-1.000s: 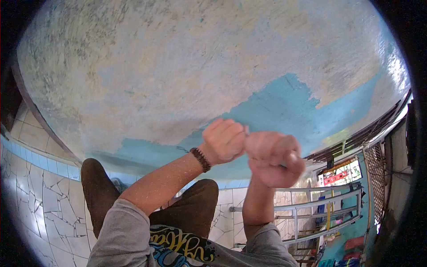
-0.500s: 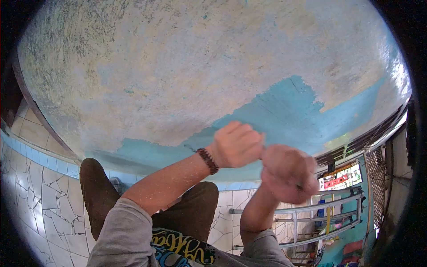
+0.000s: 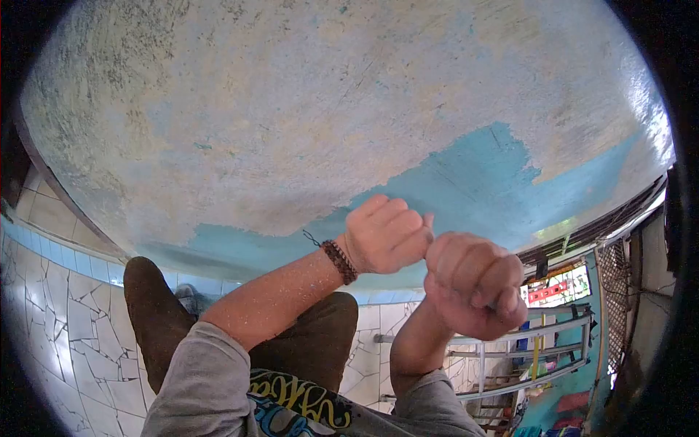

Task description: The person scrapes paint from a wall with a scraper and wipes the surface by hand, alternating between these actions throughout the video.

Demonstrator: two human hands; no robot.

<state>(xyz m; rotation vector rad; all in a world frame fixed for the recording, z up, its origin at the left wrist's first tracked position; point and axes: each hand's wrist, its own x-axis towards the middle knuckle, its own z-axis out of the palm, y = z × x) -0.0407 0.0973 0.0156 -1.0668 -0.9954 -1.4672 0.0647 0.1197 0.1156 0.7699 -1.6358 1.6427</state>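
Observation:
My left hand [image 3: 386, 234], with a dark braided bracelet [image 3: 339, 262] at its wrist, is closed in a fist, the back of the hand toward me. Right beside it, my right hand [image 3: 475, 285] is curled closed too, knuckles up. The two fists nearly meet, and whatever they hold, if anything, is hidden behind the fingers. Both are in front of the wall [image 3: 291, 109], whose upper part is bare and mottled grey. Lower down, a ragged-edged band of light blue paint [image 3: 473, 175] runs behind my hands.
A metal ladder [image 3: 535, 379] is at the lower right, near a window [image 3: 557, 291]. White cracked-pattern tiles [image 3: 87, 342] cover the floor, with a blue tile strip [image 3: 65, 258] along the wall's base. My knee [image 3: 149, 280] is close to the wall.
My right hand, blurred before, is now sharper and a little lower, its fist turned slightly. My left hand has barely shifted. The view has moved slightly.

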